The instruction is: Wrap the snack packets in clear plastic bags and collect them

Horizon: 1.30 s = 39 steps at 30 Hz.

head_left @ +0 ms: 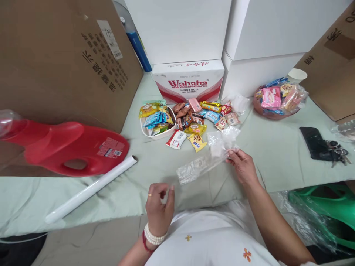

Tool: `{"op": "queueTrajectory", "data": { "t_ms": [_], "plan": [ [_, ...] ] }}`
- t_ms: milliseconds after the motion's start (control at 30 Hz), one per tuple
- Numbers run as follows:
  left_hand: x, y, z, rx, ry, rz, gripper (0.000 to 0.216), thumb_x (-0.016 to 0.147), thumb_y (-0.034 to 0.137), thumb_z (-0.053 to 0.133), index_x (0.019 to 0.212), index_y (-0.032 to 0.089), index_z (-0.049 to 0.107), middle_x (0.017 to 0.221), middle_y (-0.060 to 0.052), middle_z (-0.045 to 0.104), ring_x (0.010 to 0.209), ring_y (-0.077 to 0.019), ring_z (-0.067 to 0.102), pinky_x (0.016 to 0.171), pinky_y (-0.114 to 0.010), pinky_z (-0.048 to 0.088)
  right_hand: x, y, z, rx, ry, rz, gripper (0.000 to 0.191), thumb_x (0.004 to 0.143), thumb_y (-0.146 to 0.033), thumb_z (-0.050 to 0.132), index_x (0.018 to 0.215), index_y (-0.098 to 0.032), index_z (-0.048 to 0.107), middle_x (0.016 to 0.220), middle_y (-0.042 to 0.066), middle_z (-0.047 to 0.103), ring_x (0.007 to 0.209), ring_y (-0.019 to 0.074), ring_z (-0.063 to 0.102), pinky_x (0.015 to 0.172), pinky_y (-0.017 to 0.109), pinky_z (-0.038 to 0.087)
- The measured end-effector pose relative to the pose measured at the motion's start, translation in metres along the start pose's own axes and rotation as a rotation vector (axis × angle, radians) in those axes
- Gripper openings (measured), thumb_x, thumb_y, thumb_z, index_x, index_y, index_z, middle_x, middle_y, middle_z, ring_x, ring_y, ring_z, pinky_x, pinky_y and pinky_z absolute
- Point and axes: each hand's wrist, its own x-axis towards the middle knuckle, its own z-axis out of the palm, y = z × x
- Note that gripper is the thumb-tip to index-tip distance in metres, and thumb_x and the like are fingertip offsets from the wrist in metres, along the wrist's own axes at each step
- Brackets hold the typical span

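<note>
storeroom, stacked cardboard boxes (63, 59), water carton (188, 80)

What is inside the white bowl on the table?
Snack packets fill the white bowl; yellow, blue and green wrappers show. The bowl's bottom and any packets deeper down are covered.

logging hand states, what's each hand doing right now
Left hand: fingers curled shut, maybe on something small and pale; cannot tell what.
Right hand: pinching the clear crinkled plastic bag.
</note>
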Motion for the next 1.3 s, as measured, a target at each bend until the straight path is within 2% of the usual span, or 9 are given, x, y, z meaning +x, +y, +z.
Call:
{"op": "queueTrajectory", "data": {
  "t_ms": [100, 333, 567, 667, 767, 867, 1067, 1167, 1300],
  "plan": [
    [0.014, 0.013, 0.015, 0.024, -0.204, 0.355, 0.014, 0.095, 0.015, 0.055, 0.099, 0.022, 0.066, 0.095, -0.006, 0.065, 0.084, -0.0166, 0.064, 0.075, -0.029, 0.053, 0.002, 0.002, 0.006, -0.040, -0.072, -0.004, 0.035, 0.077, -0.050, 0.085, 0.098, -0.022, 0.083, 0.089, 0.002, 0.072, 0.081, 0.0154, 0.062, 0.078, 0.030, 0.057],
    [0.052, 0.006, 0.087, 0.256, -0.564, 0.319, 0.025, 0.093, 0.036, 0.068, 0.113, 0.023, 0.070, 0.110, -0.010, 0.069, 0.101, -0.0259, 0.065, 0.082, -0.038, 0.053, 0.003, -0.004, -0.004, -0.058, -0.040, -0.027, 0.036, 0.075, -0.047, 0.085, 0.099, -0.022, 0.080, 0.084, 0.001, 0.069, 0.078, 0.0158, 0.062, 0.081, 0.032, 0.055],
    [0.048, -0.015, 0.085, 0.227, -0.462, 0.110, 0.032, 0.095, 0.034, 0.060, 0.068, 0.020, 0.066, 0.087, -0.007, 0.064, 0.087, -0.0218, 0.062, 0.072, -0.033, 0.050, 0.001, 0.000, -0.035, -0.455, 0.041, -0.096, 0.032, 0.083, -0.049, 0.071, 0.097, -0.020, 0.071, 0.085, 0.003, 0.068, 0.079, 0.0201, 0.063, 0.081, 0.036, 0.055],
    [0.044, -0.019, 0.083, 0.144, -0.417, 0.135, 0.010, 0.087, 0.022, 0.064, 0.091, 0.020, 0.073, 0.109, -0.009, 0.063, 0.099, -0.0221, 0.062, 0.081, -0.034, 0.054, -0.005, -0.010, -0.036, -0.808, 0.130, -0.319, 0.038, 0.086, -0.040, 0.064, 0.117, -0.019, 0.069, 0.112, 0.013, 0.066, 0.098, 0.0263, 0.064, 0.085, 0.041, 0.056],
    [0.043, -0.021, 0.084, 0.132, -0.412, 0.158, 0.049, 0.084, 0.015, 0.059, 0.131, 0.023, 0.065, 0.129, -0.012, 0.055, 0.095, -0.0193, 0.061, 0.081, -0.035, 0.056, -0.013, -0.024, -0.022, -0.930, 0.237, -0.642, 0.040, 0.091, -0.029, 0.057, 0.130, -0.020, 0.064, 0.130, 0.017, 0.057, 0.110, 0.0276, 0.060, 0.088, 0.042, 0.056],
    [0.043, -0.022, 0.086, 0.132, -0.482, 0.221, 0.047, 0.082, 0.007, 0.053, 0.120, 0.025, 0.072, 0.129, -0.010, 0.055, 0.082, -0.0149, 0.057, 0.075, -0.032, 0.055, -0.015, -0.027, 0.004, -0.927, 0.019, -0.755, 0.030, 0.097, -0.021, 0.051, 0.121, -0.025, 0.069, 0.116, 0.012, 0.064, 0.104, 0.0248, 0.063, 0.090, 0.039, 0.054],
    [0.042, -0.026, 0.076, -0.022, -0.427, 0.228, 0.037, 0.075, -0.001, 0.050, 0.092, 0.020, 0.076, 0.113, -0.009, 0.058, 0.091, -0.0177, 0.060, 0.081, -0.034, 0.056, 0.003, 0.018, 0.049, -1.170, -0.555, -0.556, 0.021, 0.093, -0.015, 0.060, 0.105, -0.022, 0.076, 0.118, 0.012, 0.067, 0.097, 0.0234, 0.065, 0.082, 0.034, 0.053],
    [0.038, -0.030, 0.063, -0.081, -0.439, 0.195, 0.036, 0.071, -0.001, 0.051, 0.084, 0.021, 0.076, 0.112, -0.009, 0.060, 0.095, -0.0202, 0.061, 0.082, -0.036, 0.056, 0.011, 0.032, 0.050, -1.163, -0.599, -0.565, 0.024, 0.096, -0.013, 0.054, 0.091, -0.021, 0.077, 0.107, 0.011, 0.069, 0.098, 0.0233, 0.062, 0.084, 0.034, 0.051],
    [0.038, -0.027, 0.047, -0.211, -0.519, 0.107, 0.029, 0.071, 0.006, 0.052, 0.081, 0.022, 0.075, 0.104, -0.008, 0.065, 0.099, -0.0224, 0.062, 0.086, -0.038, 0.053, 0.012, 0.032, 0.041, -1.034, -0.576, -0.634, 0.028, 0.098, -0.017, 0.049, 0.100, -0.020, 0.077, 0.116, 0.013, 0.068, 0.104, 0.0240, 0.062, 0.088, 0.036, 0.052]
  ]
}}
